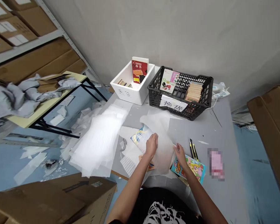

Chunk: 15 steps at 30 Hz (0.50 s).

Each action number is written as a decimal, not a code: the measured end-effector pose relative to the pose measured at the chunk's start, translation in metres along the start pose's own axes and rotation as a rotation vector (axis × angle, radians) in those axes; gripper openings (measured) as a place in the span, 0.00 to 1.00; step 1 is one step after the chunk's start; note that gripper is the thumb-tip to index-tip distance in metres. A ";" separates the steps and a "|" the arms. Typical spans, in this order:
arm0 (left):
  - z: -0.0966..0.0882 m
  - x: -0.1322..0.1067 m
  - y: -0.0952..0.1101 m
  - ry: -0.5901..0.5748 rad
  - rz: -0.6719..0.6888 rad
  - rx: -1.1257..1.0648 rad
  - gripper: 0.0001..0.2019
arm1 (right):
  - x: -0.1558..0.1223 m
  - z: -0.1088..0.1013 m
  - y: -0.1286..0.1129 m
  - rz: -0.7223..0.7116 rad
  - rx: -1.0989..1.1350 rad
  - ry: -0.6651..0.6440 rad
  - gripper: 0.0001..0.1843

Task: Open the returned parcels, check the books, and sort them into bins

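Observation:
A thin translucent white packing sheet [163, 152] lies in front of me, partly covering a blue picture book [137, 137]. My left hand [152, 145] is closed on the sheet beside that book, its fingers curled and partly hidden. At the sheet's right edge, my right hand [180, 154] pinches it between thumb and fingers. Under my right wrist lies a colourful picture book [196, 168] with a light-blue border. Close to it rests a yellow-and-black utility knife [193, 150]. An orange printed item [151, 167] shows partly beneath my left forearm.
A stack of white packing sheets [98, 140] overhangs the table's left side. Behind stand a white foam box [128, 93] and a black plastic crate [180, 93], both holding books. A pixelated pink item [216, 163] lies right. Cardboard boxes [51, 199] stand at lower left.

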State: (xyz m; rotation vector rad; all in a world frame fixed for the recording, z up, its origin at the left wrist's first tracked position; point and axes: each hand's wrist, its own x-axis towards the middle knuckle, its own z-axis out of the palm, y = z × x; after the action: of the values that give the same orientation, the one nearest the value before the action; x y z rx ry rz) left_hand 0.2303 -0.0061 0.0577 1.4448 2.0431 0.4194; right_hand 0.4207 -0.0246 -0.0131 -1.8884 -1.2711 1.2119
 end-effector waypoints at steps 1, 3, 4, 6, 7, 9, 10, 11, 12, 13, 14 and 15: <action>-0.014 -0.003 0.004 0.010 0.050 -0.020 0.13 | 0.006 0.010 -0.011 0.032 0.063 -0.060 0.41; -0.049 -0.006 0.006 0.028 0.139 -0.085 0.14 | 0.017 0.027 -0.034 0.055 0.139 -0.182 0.39; -0.069 -0.007 0.004 0.031 0.160 -0.130 0.15 | 0.022 0.035 -0.045 0.046 0.161 -0.248 0.38; -0.112 -0.008 -0.006 -0.009 0.212 -0.257 0.17 | 0.028 0.048 -0.069 0.046 0.225 -0.394 0.40; -0.133 -0.009 -0.015 -0.033 0.233 -0.325 0.20 | 0.031 0.055 -0.082 0.066 0.266 -0.469 0.41; -0.173 -0.013 -0.042 -0.070 0.241 -0.440 0.25 | 0.035 0.071 -0.109 0.116 0.352 -0.595 0.43; -0.191 -0.015 -0.059 -0.073 0.217 -0.479 0.28 | 0.037 0.082 -0.123 0.136 0.395 -0.633 0.42; -0.207 -0.018 -0.078 -0.069 0.177 -0.509 0.30 | 0.038 0.095 -0.137 0.146 0.440 -0.652 0.39; -0.220 -0.021 -0.098 -0.062 0.121 -0.539 0.32 | 0.040 0.112 -0.151 0.147 0.497 -0.657 0.34; -0.231 -0.025 -0.120 -0.059 0.050 -0.574 0.33 | 0.040 0.130 -0.165 0.143 0.561 -0.655 0.27; -0.240 -0.028 -0.143 -0.062 -0.033 -0.617 0.33 | 0.041 0.151 -0.178 0.137 0.621 -0.646 0.20; -0.246 -0.033 -0.165 -0.076 -0.122 -0.669 0.33 | 0.041 0.172 -0.191 0.130 0.670 -0.637 0.15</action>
State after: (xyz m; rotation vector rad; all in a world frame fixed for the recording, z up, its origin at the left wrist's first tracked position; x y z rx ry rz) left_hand -0.0396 -0.0757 0.1640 0.9067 1.6805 0.8785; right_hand 0.1923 0.0822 0.0527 -1.1396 -0.8449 2.0939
